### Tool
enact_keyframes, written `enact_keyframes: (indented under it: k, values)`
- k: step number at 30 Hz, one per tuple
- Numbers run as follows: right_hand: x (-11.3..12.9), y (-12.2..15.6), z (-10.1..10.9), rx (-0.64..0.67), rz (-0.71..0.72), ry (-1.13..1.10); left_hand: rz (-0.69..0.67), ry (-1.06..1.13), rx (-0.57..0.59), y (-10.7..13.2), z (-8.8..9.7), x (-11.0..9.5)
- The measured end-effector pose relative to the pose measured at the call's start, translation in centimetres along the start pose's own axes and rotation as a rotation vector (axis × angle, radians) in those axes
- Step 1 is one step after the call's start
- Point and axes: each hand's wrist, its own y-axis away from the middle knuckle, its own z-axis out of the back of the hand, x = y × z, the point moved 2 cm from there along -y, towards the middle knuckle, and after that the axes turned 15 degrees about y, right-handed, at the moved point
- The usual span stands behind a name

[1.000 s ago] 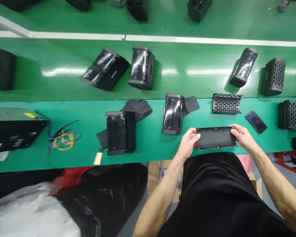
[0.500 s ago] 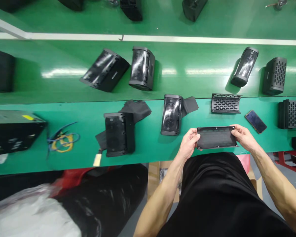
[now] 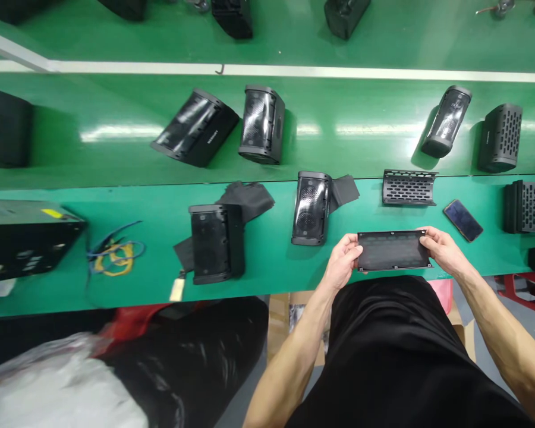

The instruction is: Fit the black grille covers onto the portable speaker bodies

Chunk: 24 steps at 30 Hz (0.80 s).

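Observation:
Between my two hands is a black speaker grille panel (image 3: pixel 393 251), its inner side up, with small clips along its long edges. My left hand (image 3: pixel 344 260) is closed on its left end, thumb on top. At the other end my right hand (image 3: pixel 441 248) grips it the same way. The panel is above the front edge of the green table, over my lap. Beyond it lies a slotted black grille (image 3: pixel 409 189). A speaker with a shiny front (image 3: pixel 312 209) stands to the left, beside a dark mesh sheet (image 3: pixel 345 190).
A phone (image 3: pixel 463 220) lies right of the slotted grille. Another black speaker (image 3: pixel 217 244) stands on dark sheets (image 3: pixel 248 199) at left, near coiled cables (image 3: pixel 115 257) and a black metal box (image 3: pixel 27 244). Several speakers, including a leaning one (image 3: pixel 196 128), stand on the far green surface.
The view has shifted slightly. Both hands keep their hold on the grille panel, which stays almost in the same place.

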Motion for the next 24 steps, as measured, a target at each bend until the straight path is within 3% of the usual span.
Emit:
enact_keyframes:
  k: [15,24]
  values:
    - [0.0,0.4,-0.1,0.003,-0.008,-0.077,-0.039,-0.002,0.025,-0.1,0.8,0.3]
    - [0.3,0.7,0.3,0.078,0.015,-0.043,-0.241,-0.068,0.001,-0.8,1.7,0.4]
